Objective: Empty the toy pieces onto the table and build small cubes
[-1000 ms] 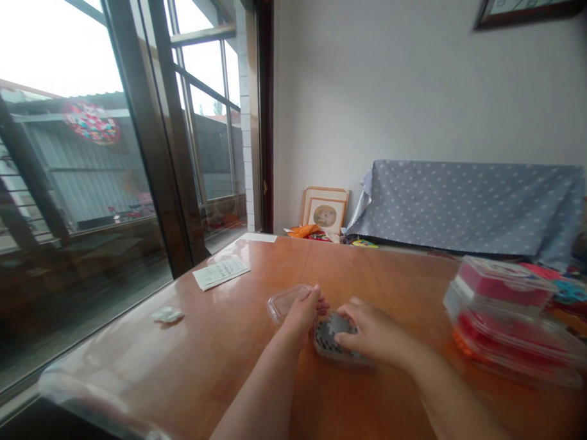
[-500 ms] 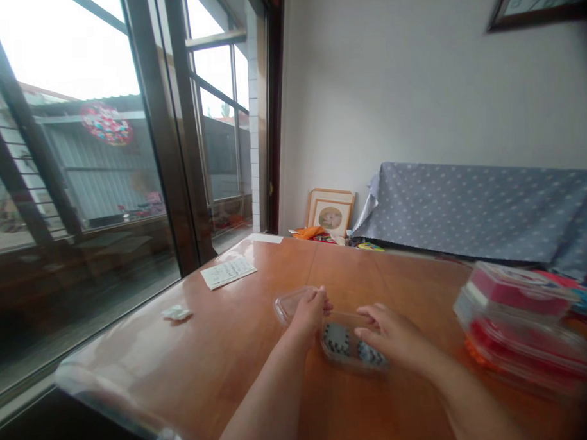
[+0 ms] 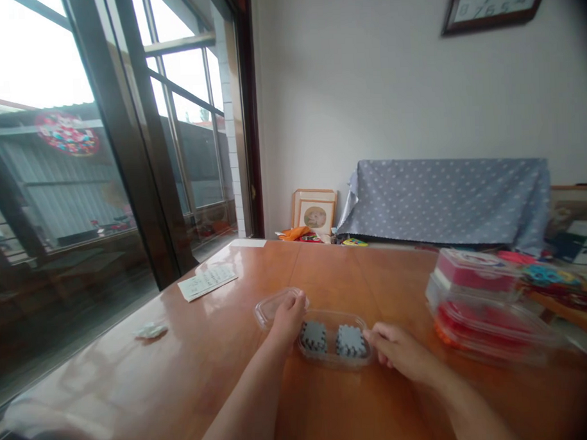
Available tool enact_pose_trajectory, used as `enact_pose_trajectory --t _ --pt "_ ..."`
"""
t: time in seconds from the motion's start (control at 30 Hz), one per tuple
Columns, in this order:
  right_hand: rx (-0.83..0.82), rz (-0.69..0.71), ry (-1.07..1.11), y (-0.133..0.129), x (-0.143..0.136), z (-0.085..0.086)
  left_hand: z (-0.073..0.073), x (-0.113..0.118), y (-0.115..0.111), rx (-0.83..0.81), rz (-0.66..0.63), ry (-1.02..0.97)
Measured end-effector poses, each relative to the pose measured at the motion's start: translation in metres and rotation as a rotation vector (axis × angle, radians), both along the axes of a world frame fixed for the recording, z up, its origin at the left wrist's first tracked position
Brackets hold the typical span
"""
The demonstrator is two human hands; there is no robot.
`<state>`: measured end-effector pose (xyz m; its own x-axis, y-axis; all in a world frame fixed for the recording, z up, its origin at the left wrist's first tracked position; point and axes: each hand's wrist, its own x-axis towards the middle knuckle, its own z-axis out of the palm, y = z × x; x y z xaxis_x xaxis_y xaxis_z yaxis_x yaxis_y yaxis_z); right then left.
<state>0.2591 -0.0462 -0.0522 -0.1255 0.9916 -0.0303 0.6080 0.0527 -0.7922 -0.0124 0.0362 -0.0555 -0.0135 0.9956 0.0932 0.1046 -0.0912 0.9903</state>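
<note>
A clear plastic container (image 3: 331, 363) stands on the table with two stacks of grey, tooth-edged pieces inside: a left stack (image 3: 315, 335) and a right stack (image 3: 350, 340). Its clear lid (image 3: 266, 311) lies folded out to the left. My left hand (image 3: 290, 317) is closed over the side where lid and container meet; its fingertips pinch the plastic edge there, partly hidden by the hand. At the opposite end, my right hand (image 3: 391, 346) pinches the right rim between thumb and curled fingers.
Stacked clear boxes with red and orange contents (image 3: 484, 322) stand to the right, under a pink-and-white box (image 3: 476, 271). A written paper (image 3: 208, 282) and a crumpled white scrap (image 3: 150, 331) lie on the left. The glossy brown table (image 3: 230, 350) runs beside a window.
My right hand has moved from above the container, fingers apart, to its right rim and closed there. Both stacks now show fully. The view has turned slightly right.
</note>
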Motion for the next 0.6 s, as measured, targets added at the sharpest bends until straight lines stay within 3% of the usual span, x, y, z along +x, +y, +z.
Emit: enact_pose_trajectory --t 0.2,0.3,0.37,0.47,0.6 --pt "0.037 -0.055 -0.022 0.003 0.007 0.005 0.004 0.005 -0.006 -0.045 -0.136 -0.163" --pt "0.039 -0.078 -0.059 0.006 0.015 0.006 0.007 0.004 -0.004 -0.036 -0.137 -0.128" --pt "0.076 -0.112 -0.103 0.009 0.020 0.005 0.010 -0.003 -0.001 0.007 -0.025 -0.032" --pt "0.156 -0.181 -0.184 0.014 0.026 0.002 0.016 -0.024 0.006 0.067 0.260 0.137" --pt "0.188 -0.216 -0.237 0.018 0.027 0.000 0.019 -0.053 0.008 0.028 0.510 0.341"
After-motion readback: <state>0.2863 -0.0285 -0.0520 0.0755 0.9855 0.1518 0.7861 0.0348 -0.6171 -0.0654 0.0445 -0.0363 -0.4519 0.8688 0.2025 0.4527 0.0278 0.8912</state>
